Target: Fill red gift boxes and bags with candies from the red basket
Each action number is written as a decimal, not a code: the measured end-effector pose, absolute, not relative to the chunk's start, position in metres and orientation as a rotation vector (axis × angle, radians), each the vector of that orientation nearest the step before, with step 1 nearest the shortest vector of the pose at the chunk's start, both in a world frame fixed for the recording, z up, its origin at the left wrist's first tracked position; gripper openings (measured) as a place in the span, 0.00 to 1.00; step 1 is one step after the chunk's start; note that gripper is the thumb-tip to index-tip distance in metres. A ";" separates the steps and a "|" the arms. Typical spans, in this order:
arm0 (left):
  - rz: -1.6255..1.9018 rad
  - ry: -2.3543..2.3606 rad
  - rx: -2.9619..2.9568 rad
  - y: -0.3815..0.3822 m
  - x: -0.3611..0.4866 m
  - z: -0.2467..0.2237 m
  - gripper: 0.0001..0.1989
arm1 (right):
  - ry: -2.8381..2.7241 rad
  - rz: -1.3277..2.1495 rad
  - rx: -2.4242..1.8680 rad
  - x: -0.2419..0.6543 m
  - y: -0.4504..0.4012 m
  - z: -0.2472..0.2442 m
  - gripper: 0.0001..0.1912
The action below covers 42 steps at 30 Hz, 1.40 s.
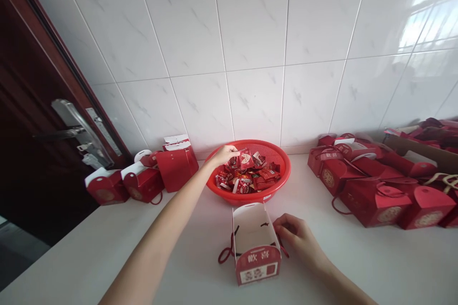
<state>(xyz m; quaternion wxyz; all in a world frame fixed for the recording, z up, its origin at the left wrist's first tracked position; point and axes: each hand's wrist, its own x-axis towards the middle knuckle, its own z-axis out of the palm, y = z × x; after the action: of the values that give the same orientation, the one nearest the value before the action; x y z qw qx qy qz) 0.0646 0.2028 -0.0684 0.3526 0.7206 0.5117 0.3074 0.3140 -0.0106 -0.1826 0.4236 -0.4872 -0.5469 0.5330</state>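
Observation:
My left hand (226, 153) reaches over a red plastic basket (285, 171) and pinches a red candy packet (246, 159) with a pale printed figure. Wrapped candies (263, 178) in red and some white lie below it in the basket. In front of the basket stands an open red gift box (257, 267) with a white inside and Chinese characters on its front flap. A dark red cord handle (225, 253) loops out on its left side. My right hand (295, 232) is closed at the box's right wall, its fingertips partly hidden.
Several red gift boxes (375, 200) crowd the right of the white table (193, 257), beside a cardboard carton (411, 147) of red pieces. More red boxes (143, 183) stand at the left, near a dark door with a metal handle (84, 128). A tiled wall (250, 33) rises behind.

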 end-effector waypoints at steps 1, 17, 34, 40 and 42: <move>0.796 1.331 1.862 0.200 0.065 -0.067 0.15 | -1.369 1.336 -1.220 0.314 -0.010 -0.183 0.11; 0.923 1.281 1.830 0.181 0.068 -0.068 0.14 | -1.399 1.297 -1.227 0.314 -0.014 -0.177 0.10; 0.873 1.263 1.855 0.186 0.063 -0.076 0.16 | -1.409 1.318 -1.243 0.314 -0.013 -0.175 0.10; 0.939 1.271 1.833 0.182 0.067 -0.070 0.11 | -1.392 1.330 -1.244 0.314 -0.015 -0.176 0.09; 0.959 1.264 1.819 0.179 0.070 -0.067 0.10 | -1.382 1.330 -1.229 0.314 -0.015 -0.177 0.09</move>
<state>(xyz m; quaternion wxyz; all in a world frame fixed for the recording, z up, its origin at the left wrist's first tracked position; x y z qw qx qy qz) 0.0697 0.1793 -0.0670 0.3559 0.7044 0.4893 0.3711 0.3136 -0.0152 -0.1770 0.4186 -0.4900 -0.5511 0.5301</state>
